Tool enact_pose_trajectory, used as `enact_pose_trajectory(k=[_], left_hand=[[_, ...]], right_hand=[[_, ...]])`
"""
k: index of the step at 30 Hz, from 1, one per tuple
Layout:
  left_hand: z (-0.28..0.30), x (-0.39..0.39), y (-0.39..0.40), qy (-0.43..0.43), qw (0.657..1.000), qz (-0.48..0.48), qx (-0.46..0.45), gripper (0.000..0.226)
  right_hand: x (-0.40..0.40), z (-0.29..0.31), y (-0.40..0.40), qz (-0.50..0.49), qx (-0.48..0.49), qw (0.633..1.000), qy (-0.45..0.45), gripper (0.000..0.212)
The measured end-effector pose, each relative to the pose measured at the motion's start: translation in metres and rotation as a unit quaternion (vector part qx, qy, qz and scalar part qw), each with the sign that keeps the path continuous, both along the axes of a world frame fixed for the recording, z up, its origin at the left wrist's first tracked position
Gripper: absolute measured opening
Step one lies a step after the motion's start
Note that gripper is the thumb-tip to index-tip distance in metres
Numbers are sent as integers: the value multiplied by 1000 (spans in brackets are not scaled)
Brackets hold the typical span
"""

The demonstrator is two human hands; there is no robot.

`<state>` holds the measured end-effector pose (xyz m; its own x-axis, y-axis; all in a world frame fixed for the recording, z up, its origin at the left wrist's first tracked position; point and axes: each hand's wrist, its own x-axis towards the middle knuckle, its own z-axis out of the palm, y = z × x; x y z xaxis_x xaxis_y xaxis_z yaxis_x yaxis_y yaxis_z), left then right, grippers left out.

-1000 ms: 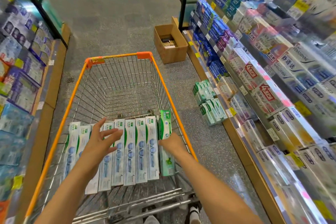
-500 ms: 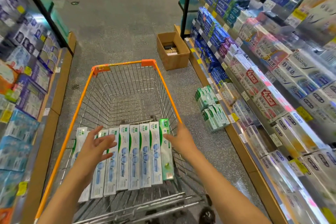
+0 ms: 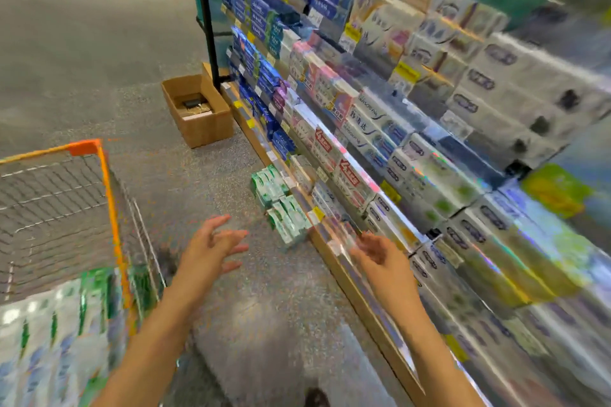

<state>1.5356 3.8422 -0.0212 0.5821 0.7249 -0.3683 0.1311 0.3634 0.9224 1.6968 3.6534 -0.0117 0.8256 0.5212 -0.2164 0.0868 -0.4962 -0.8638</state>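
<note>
My left hand (image 3: 211, 246) hovers over the grey floor to the right of the orange-rimmed wire cart (image 3: 110, 195), fingers spread and holding nothing. My right hand (image 3: 380, 253) is stretched toward the bottom shelf edge (image 3: 334, 251), fingers relaxed and empty. A row of white and green toothpaste boxes (image 3: 49, 337) lies in the near end of the cart. A stack of green and white toothpaste boxes (image 3: 279, 205) sits on the floor against the shelf, just beyond both hands. The whole view is motion-blurred.
Shelves packed with toothpaste boxes (image 3: 396, 129) fill the right side. An open cardboard box (image 3: 198, 109) stands on the floor by a black shelf post (image 3: 206, 16). The grey aisle floor (image 3: 82, 43) stretches away to the left.
The view has swung right from the cart to the shelves. Both hands have left the boxes in the cart and now reach toward the floor stack and shelf.
</note>
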Motion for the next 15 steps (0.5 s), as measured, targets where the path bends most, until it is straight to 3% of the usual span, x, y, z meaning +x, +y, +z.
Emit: enact_pose_trajectory(k=[4,7,11,15], left_hand=[[0,75,-40,-5,999,-37,-34,39],[1,101,-46,11,997,-68,-35,54],[-11,123,-17,26,999,-22,-26,21],[-26,146,21,41,998,31,-23,15]], right_hand=[[60,1,-38,-21,-16,1000,2,30],[90,-7,-35,8,-40,999,16,38],[119,-23,3,58,-54,996,38,43],[147,-29,53,93,-53,993,43,43]])
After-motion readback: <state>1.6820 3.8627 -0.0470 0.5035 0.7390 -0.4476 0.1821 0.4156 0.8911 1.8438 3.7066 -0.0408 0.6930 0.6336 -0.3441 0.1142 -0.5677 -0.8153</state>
